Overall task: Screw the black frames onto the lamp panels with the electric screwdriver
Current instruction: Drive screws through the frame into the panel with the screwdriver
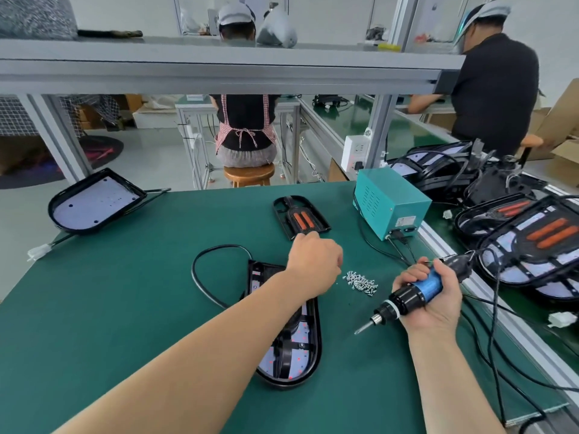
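The left forearm (188, 349) crosses and half hides the oval, black-rimmed lamp panel (297, 364) on the green mat (125, 308). At 12 o'clock lies the black frame (299, 219), with the left hand (315, 261) at its near edge, fingers curled under, grasp unseen. At 3 o'clock the right hand (429, 296) clamps the electric screwdriver (404, 300) beside loose screws (362, 281).

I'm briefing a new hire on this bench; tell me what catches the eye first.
The blue-and-black electric screwdriver stands out at lower right, wrapped in the right grip, bit pointing down-left. Beside it a small pile of silver screws lies on the green mat, and the left grip reaches over a lamp panel towards a black frame with orange strips.
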